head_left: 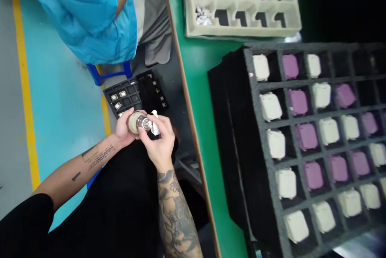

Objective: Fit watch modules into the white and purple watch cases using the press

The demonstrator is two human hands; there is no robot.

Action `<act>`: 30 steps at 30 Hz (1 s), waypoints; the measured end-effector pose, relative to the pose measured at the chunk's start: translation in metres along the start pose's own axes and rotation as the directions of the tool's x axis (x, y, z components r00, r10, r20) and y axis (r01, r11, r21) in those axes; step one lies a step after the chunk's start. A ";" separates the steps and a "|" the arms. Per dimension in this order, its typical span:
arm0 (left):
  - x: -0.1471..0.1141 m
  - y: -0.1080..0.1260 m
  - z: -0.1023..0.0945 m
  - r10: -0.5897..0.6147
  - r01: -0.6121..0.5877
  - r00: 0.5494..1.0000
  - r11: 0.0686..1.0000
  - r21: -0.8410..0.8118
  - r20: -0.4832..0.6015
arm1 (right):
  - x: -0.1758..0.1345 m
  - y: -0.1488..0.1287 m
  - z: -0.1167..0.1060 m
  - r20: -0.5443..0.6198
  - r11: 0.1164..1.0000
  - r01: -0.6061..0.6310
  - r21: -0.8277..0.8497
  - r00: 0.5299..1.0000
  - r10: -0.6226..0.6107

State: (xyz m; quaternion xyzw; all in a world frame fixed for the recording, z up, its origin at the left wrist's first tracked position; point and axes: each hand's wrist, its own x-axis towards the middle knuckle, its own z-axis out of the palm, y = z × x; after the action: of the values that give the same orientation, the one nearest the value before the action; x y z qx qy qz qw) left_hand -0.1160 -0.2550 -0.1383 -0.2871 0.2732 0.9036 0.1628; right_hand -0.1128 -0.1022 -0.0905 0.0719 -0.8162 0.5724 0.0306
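Note:
Above my lap, my left hand [124, 129] is closed around a round, pale beige bottle [133, 122] with a shiny metal top [144, 122]. My right hand [160, 139] is closed too, its thumb and fingertips at the metal top. A small white piece [155, 126], perhaps cloth or plastic, sticks out between the right fingers; its exact kind is not clear. Part of the bottle is hidden behind my fingers.
A green table [200, 89] with a wooden edge runs along my right. On it stand a black divided box [229, 129] of white and purple cases and a beige tray [241, 30] of small silvery parts. A person in blue [90, 12] sits ahead; a dark compartment tray [132, 89] lies low beyond my hands.

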 end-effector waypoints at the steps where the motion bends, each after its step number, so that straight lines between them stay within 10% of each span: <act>1: 0.002 -0.003 -0.004 -0.008 0.008 1.000 1.000 -0.002 0.006 | -0.001 0.007 -0.001 0.018 1.000 -0.006 -0.004 1.000 0.006; 30: -0.025 0.001 0.040 -0.076 0.072 0.975 0.997 0.024 0.207 | -0.010 -0.054 -0.035 -0.067 0.964 0.149 -0.219 0.984 -0.167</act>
State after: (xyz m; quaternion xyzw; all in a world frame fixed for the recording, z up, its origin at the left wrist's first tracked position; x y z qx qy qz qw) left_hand -0.1141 -0.2360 -0.0954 -0.1996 0.2510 0.9198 0.2262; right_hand -0.0956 -0.0863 -0.0293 0.1089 -0.8625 0.4798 0.1183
